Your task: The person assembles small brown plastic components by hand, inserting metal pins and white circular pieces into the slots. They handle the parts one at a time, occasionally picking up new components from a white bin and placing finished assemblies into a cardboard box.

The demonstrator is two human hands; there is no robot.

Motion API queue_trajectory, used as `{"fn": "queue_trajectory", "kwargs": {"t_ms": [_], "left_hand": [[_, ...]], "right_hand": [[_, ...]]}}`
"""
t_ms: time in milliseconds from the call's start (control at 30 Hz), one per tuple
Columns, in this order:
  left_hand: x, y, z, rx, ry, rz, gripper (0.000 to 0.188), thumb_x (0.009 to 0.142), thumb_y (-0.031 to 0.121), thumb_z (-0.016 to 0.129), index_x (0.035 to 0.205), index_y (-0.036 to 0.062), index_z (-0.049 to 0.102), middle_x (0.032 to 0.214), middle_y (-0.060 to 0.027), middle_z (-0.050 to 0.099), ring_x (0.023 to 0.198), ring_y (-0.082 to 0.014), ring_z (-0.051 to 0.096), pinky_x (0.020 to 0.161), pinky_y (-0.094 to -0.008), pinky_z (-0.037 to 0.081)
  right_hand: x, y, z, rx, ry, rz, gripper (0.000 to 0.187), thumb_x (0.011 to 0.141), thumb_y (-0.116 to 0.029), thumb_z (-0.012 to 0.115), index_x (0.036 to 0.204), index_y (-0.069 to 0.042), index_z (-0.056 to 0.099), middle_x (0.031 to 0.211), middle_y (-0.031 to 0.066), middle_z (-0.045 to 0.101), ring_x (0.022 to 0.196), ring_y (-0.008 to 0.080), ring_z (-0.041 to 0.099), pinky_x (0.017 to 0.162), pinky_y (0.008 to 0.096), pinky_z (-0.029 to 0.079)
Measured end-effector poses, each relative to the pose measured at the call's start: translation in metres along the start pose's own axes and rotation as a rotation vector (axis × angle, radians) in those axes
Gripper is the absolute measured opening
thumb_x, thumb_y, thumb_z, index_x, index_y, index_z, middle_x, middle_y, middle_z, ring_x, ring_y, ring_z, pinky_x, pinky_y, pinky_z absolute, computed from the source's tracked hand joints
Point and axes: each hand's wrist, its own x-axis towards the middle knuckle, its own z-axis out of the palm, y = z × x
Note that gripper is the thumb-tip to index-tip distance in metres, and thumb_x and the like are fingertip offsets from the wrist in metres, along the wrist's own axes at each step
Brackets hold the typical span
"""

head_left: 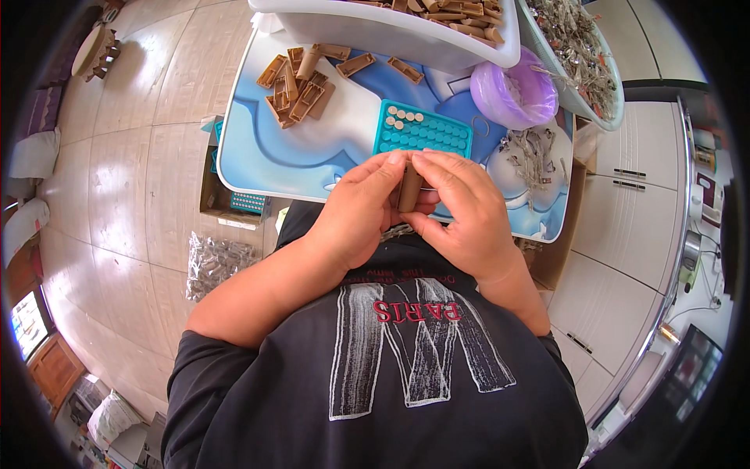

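A brown plastic casing [409, 190] stands roughly upright between my two hands, close to the near edge of the table. My left hand [361, 205] grips its left side, thumb near the top. From the other side my right hand [462, 202] closes its thumb and fingers on it; the inside of the casing is mostly hidden. Just beyond my fingertips lies a teal tray [449, 142] of round pockets, with several small cream round pieces [393, 120] in its far left part. A loose pile of brown casings [301, 90] lies farther left.
The blue-and-white table [262, 168] also bears a purple bowl [500, 98] lined with clear plastic and a tangle of wired metal parts [531, 160]. Behind stand a white bin [391, 35] of brown casings and a pale basin [613, 102] of metal parts. A filled clear bag [219, 266] lies on the floor.
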Motion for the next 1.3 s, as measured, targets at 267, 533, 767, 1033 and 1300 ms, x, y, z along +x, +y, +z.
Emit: {"fn": "queue_trajectory", "kwargs": {"t_ms": [267,533,767,1033,1300], "left_hand": [[-0.003,0.0,0.005,0.205,-0.054,0.034,0.042,0.094,0.014,0.05,0.133,-0.0003,0.04,0.115,-0.0084,0.055,0.101,-0.0153,0.057,0.086,-0.028,0.049],[-0.004,-0.011,0.007,0.745,-0.058,0.355,0.053,0.091,0.006,0.054,0.135,-0.0057,0.028,0.102,-0.0134,0.061,0.087,-0.0167,0.06,0.08,-0.0279,0.048],[-0.009,0.001,0.013,0.721,0.009,0.176,0.028,0.089,0.003,0.055,0.115,-0.004,0.045,0.1,-0.01,0.062,0.092,-0.0138,0.06,0.082,-0.0272,0.051],[-0.01,-0.002,0.017,0.705,0.039,0.203,0.018,0.089,0.002,0.056,0.105,-0.0033,0.05,0.1,-0.0104,0.062,0.091,-0.0126,0.06,0.078,-0.0276,0.054],[0.007,0.0,0.011,0.404,-0.045,0.065,0.027,0.093,0.019,0.053,0.112,-0.0006,0.051,0.092,-0.0056,0.06,0.081,-0.0117,0.06,0.075,-0.0283,0.052]], "right_hand": [[0.0,0.005,-0.007,0.221,0.021,0.104,0.043,0.068,-0.014,0.076,0.106,0.0,0.061,0.11,0.0144,0.06,0.101,0.0293,0.058,0.085,0.0372,0.045],[-0.011,0.015,0.0,0.643,0.049,0.439,0.022,0.082,-0.013,0.066,0.098,0.002,0.064,0.095,0.0093,0.059,0.088,0.0179,0.057,0.076,0.0286,0.045],[-0.017,0.015,0.002,1.109,0.19,0.589,0.024,0.088,-0.016,0.062,0.101,0.003,0.057,0.092,0.0036,0.059,0.082,0.0083,0.053,0.075,0.0226,0.043],[-0.026,0.014,0.015,1.14,0.28,0.454,0.023,0.09,-0.015,0.059,0.103,0.003,0.053,0.089,0.0023,0.057,0.081,0.0064,0.051,0.073,0.0205,0.041],[-0.021,0.027,0.006,0.727,0.107,0.377,0.018,0.087,-0.013,0.061,0.1,0.0,0.059,0.086,0.003,0.058,0.075,0.0096,0.052,0.067,0.0246,0.043]]}}
